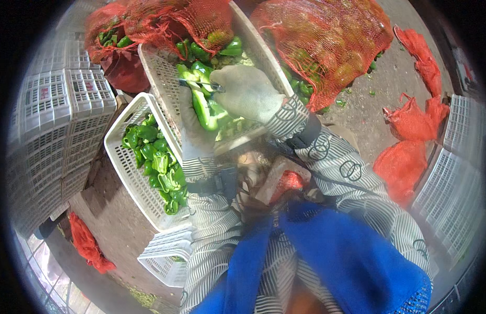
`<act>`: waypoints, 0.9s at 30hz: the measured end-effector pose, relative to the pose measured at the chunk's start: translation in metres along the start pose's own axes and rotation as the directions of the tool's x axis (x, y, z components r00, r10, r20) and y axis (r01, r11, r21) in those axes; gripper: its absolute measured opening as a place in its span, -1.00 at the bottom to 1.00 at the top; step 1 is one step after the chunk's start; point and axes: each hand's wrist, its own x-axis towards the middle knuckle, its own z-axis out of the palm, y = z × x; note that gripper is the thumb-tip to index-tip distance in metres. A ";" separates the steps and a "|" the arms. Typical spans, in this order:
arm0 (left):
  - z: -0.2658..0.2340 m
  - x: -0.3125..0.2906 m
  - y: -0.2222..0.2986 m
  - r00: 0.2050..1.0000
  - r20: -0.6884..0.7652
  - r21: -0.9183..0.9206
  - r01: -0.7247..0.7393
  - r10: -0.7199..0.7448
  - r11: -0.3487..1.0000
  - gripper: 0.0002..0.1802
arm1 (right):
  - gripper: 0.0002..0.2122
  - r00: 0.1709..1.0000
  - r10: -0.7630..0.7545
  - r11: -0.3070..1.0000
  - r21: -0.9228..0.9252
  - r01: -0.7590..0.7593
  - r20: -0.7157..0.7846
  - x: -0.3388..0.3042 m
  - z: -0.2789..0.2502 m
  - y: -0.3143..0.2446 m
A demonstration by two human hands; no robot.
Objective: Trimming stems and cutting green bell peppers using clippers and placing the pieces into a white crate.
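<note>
My left hand (195,123), in a pale glove and partly blurred, is closed around a cut-open green bell pepper (203,111) whose light inside shows. From the right, my gloved right hand (245,93) closes in a fist against the pepper's upper end. Between its fingers is a thin dark metal piece (217,87) that looks like a small knife; the grip hides most of it. Both hands are above a white plastic crate (160,73) with pale scraps in it. Several whole green peppers (200,51) lie at its far end, under a red mesh sack (183,23).
A second white crate (129,180) at the left holds cut green peppers (162,163). Full red mesh sacks (326,42) stand beyond. Stacked crates (60,115) rise at far left, others (452,193) at right. Loose red sacks (402,165) lie on the floor.
</note>
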 end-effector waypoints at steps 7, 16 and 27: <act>-0.015 -0.012 -0.001 0.974 0.078 -0.043 0.216 -0.212 0.975 -0.40 | -0.80 0.971 0.123 0.926 0.376 -0.039 -0.204 0.008 -0.009 0.008; -0.067 -0.014 -0.009 0.765 0.523 0.852 -0.472 0.375 -0.225 -0.39 | -0.74 0.937 0.195 0.424 0.836 -0.348 0.291 0.005 0.016 -0.023; -0.050 -0.059 0.105 0.810 -0.057 0.996 0.004 0.584 0.093 -0.36 | -0.71 0.982 0.180 0.863 0.470 -0.184 0.054 0.001 -0.023 0.030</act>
